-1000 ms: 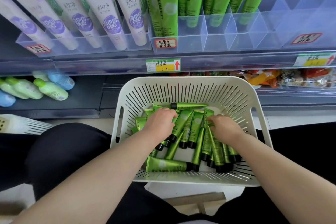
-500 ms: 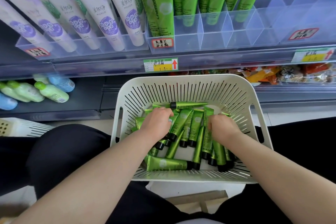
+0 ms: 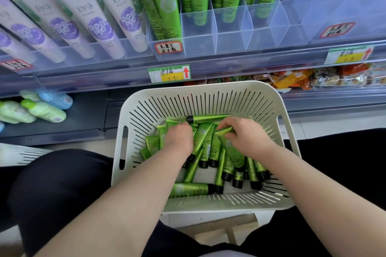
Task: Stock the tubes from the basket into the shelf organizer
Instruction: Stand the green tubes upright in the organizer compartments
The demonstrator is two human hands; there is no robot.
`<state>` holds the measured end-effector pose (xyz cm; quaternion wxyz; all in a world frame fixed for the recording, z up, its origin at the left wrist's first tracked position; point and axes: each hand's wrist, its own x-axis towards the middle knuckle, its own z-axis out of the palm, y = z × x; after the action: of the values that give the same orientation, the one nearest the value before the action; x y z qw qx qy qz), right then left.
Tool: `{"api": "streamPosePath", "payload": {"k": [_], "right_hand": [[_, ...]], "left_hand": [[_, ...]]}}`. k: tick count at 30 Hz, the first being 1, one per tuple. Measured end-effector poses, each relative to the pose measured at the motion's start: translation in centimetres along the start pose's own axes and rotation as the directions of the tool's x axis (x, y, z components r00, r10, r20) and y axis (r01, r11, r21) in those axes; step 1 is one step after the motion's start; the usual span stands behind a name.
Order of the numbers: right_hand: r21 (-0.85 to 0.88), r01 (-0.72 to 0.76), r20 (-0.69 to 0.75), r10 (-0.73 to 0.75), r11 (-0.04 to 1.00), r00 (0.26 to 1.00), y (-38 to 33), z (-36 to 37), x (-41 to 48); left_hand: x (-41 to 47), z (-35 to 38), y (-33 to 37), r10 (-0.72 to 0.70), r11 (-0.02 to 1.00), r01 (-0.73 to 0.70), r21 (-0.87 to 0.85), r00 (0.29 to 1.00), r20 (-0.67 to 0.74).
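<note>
Well, far to the left of the white slotted plastic basket (image 3: 208, 98), pale green and blue plastic bottles (image 3: 45, 110) are lying on their sides on a dark lower shelf. Above the basket and to its left, white tubes with purple labels (image 3: 92, 16) are leaning in a row. Just beside the basket's left wall, my black-clothed knee (image 3: 52, 183) is showing.

Inside the basket, small green tubes with black caps (image 3: 188, 189) are lying in a loose heap, most with their caps pointing toward me. I am reaching my left hand (image 3: 178, 141) into the basket's left half. Its fingers are curling down among the tubes, and I cannot tell whether they are closing on one. I am holding my right hand (image 3: 248, 142) in the basket's right half, pinching the flat crimped end of one green tube (image 3: 231, 150) between thumb and fingers. That tube is tilting up out of the heap, cap end down among the others. The two hands are near each other, not touching.

Straight above the basket's far rim, the clear plastic shelf organizer (image 3: 229, 41) is standing on the upper shelf, with tall green tubes (image 3: 165, 6) standing upright in its cells. Between organizer and basket, a green and yellow price tag with a red arrow (image 3: 169, 73) is hanging on the shelf edge. Above the basket's far right corner, orange snack packets (image 3: 313, 77) are lying on the lower shelf.
</note>
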<state>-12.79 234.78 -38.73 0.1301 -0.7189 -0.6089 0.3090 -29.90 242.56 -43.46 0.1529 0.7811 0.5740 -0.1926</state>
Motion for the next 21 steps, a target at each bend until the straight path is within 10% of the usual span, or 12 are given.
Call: {"api": "streamPosePath", "payload": {"k": [14, 21], "right_hand": [[-0.025, 0.064, -0.043, -0.065, 0.998, 0.997, -1.7, -0.8, -0.6], [0.001, 0.061, -0.136, -0.061, 0.998, 0.989, -2.0, -2.0, -1.1]], "left_hand": [[-1.8, 0.5, -0.1, -0.009, 0.991, 0.016, -0.129, 0.999, 0.051], [-1.9, -1.5, -0.5, -0.010, 0.833, -0.014, -0.553, 0.999, -0.041]]}}
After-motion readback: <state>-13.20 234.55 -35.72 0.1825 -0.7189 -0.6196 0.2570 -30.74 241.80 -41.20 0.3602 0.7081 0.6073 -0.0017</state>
